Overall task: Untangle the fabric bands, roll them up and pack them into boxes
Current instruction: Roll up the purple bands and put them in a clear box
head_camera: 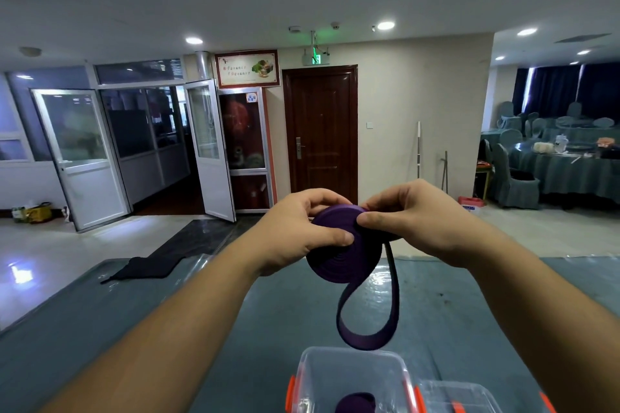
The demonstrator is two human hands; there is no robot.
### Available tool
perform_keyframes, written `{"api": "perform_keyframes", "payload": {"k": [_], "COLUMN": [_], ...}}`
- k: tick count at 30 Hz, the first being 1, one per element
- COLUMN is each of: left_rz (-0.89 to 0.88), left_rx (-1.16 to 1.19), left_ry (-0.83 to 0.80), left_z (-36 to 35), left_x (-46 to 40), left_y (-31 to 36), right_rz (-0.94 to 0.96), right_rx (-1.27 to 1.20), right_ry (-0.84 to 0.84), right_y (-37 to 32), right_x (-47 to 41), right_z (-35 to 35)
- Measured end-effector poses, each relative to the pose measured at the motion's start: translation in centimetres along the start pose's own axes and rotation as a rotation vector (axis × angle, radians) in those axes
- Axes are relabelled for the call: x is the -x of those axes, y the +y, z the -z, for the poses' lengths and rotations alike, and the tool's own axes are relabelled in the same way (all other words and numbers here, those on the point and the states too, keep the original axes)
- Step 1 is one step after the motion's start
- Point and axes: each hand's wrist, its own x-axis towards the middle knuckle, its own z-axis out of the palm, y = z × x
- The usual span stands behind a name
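A purple fabric band (pixel 342 258) is wound into a thick roll that I hold up above the table. My left hand (pixel 298 231) grips the roll from the left, thumb pressed on its face. My right hand (pixel 412 218) pinches the roll's upper right edge. A loose loop of the band (pixel 369 322) hangs down from the roll. Below it stands an open clear plastic box (pixel 352 375) with orange clips, and a rolled purple band (pixel 355 403) lies inside.
The table (pixel 134 329) has a teal cover under clear plastic. A dark cloth (pixel 144 266) lies at its far left edge. A second clear box (pixel 469 396) with orange clips sits right of the first. Doors, tiled floor and covered dining tables lie beyond.
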Motion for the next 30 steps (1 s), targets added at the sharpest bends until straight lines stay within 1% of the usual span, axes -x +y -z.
{"api": "perform_keyframes", "payload": {"k": [4, 6, 10, 13, 15, 19, 21, 26, 30], "left_rz": [0.074, 0.095, 0.104, 0.101, 0.129, 0.166, 0.148, 0.118, 0.129], "left_rx": [0.019, 0.035, 0.215, 0.304, 0.304, 0.217, 0.215, 0.431, 0.475], "left_ry": [-0.004, 0.009, 0.087, 0.131, 0.120, 0.017, 0.030, 0.085, 0.093], "left_z": [-0.1, -0.1, -0.6, -1.0, -1.2, -1.3, -1.3, -2.1, -2.9], "left_x": [-0.1, -0.1, -0.1, 0.1, 0.1, 0.0, 0.0, 0.0, 0.0], "left_y": [0.5, 0.6, 0.6, 0.5, 0.4, 0.6, 0.8, 0.5, 0.1], "right_rz": [-0.008, 0.002, 0.032, 0.021, 0.009, 0.010, 0.021, 0.027, -0.001], "right_rx": [0.026, 0.000, -0.242, -0.326, -0.319, -0.294, -0.322, -0.390, -0.392], "right_ry": [-0.027, -0.001, 0.124, 0.144, 0.131, 0.087, 0.107, 0.171, 0.154], "right_y": [0.0, 0.2, 0.8, 1.3, 1.4, 1.4, 1.3, 1.8, 1.9], "right_x": [0.3, 0.4, 0.8, 1.3, 1.5, 1.5, 1.5, 1.9, 2.1], "right_z": [0.0, -0.1, -0.6, -0.7, -0.5, -0.5, -0.6, -0.6, -0.2]}}
